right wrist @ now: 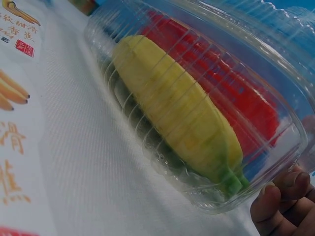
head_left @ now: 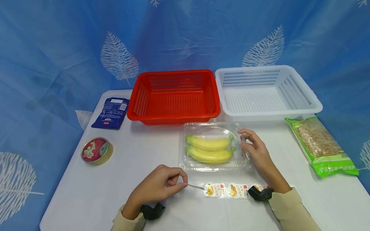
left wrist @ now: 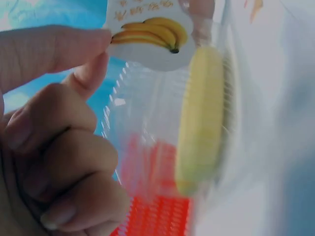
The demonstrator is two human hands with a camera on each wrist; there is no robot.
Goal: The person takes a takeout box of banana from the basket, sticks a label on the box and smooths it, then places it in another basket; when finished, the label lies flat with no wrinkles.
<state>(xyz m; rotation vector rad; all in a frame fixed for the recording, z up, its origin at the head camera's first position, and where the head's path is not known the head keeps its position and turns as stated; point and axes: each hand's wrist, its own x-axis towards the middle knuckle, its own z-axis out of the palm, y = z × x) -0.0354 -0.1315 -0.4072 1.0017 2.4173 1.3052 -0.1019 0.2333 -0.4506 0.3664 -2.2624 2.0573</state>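
Between the thumb and forefinger of my left hand (head_left: 162,183) a banana sticker (left wrist: 152,34) is pinched, seen nearly edge-on in the head view. Its other fingers are curled in toward the palm. Just beyond stands a closed clear plastic clamshell box (head_left: 188,164) with two yellow-green bananas (head_left: 209,144) lying side by side inside. My right hand (head_left: 257,154) grips the box's right edge, thumb and fingers at the rim. A strip of banana stickers (head_left: 233,190) lies on the table in front of the box, partly covered by the right wrist.
Behind the box stand a red basket (head_left: 173,121) and a white basket (head_left: 268,113). On the left lie a blue pouch (head_left: 112,112) and a round red-lidded tin (head_left: 96,150). A green-edged food bag (head_left: 321,144) lies at the right. All rest on a white table (head_left: 138,150).
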